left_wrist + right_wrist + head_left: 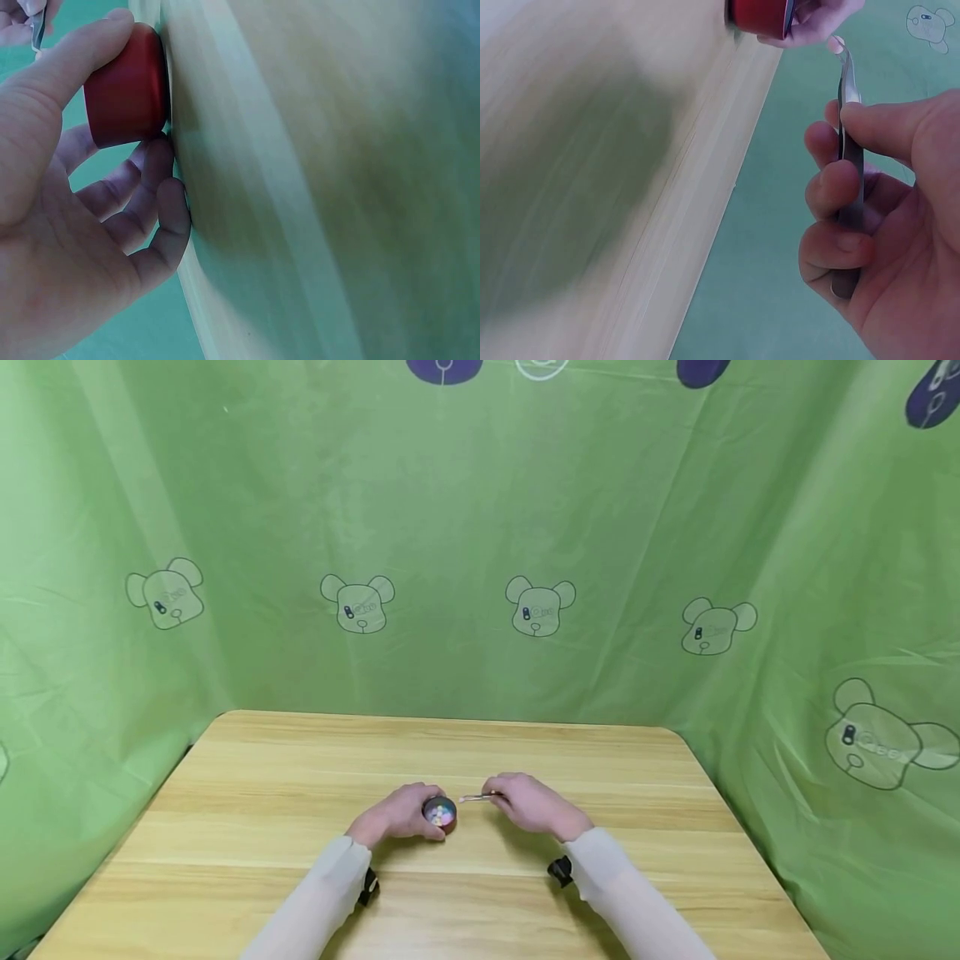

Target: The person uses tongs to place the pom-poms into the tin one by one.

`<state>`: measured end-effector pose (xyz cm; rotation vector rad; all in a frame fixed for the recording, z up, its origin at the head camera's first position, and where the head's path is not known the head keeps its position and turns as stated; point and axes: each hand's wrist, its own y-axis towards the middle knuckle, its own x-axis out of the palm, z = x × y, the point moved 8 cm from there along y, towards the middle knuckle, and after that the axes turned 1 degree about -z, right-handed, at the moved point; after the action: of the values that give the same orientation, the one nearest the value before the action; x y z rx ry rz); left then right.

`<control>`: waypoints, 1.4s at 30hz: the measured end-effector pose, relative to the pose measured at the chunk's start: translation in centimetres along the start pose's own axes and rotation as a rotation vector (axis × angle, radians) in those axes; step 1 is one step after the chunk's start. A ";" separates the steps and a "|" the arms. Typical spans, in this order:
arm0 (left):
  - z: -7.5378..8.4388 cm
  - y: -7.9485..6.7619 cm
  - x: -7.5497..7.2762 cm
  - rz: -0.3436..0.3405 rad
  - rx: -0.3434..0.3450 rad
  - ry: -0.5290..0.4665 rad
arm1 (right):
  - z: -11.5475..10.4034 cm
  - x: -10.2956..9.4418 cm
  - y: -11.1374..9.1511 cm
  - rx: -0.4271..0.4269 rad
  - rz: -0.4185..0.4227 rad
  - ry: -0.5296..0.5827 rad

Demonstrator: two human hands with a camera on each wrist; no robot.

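A small round red tin [127, 90] stands on the table, and my left hand [406, 811] grips its side between thumb and fingers. Inside the tin, in the head view, lie several pastel-coloured little balls [439, 815]. My right hand [531, 802] pinches a pair of metal tweezers [850, 142] between thumb and fingers, just right of the tin. The tweezers' tips point left toward the tin and hold one small pale pink ball [836, 45], apart from the rim. In the left wrist view the tweezers are only partly visible.
The light wooden table [300, 760] spreads around both hands. Green cloth [450, 677] printed with bear heads hangs behind the table and along both sides. Black wrist devices [561, 871] sit under both sleeves.
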<state>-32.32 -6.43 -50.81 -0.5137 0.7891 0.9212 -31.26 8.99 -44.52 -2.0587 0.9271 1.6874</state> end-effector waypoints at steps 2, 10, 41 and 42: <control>0.0 0.0 0.0 0.000 0.000 -0.001 | -0.2 0.2 0.2 -0.004 -0.005 0.003; 0.0 0.0 0.0 0.003 0.012 0.001 | -1.1 1.0 1.1 -0.016 -0.033 0.010; 0.0 0.1 -0.1 0.006 0.027 0.026 | -1.3 2.9 2.5 -0.002 -0.095 0.040; 0.0 0.1 -0.1 0.005 0.026 0.029 | -1.2 3.0 2.5 0.004 -0.098 0.041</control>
<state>-32.48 -6.41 -50.71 -0.5037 0.8273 0.9089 -31.73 5.59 -46.70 -2.1072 0.8269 1.5978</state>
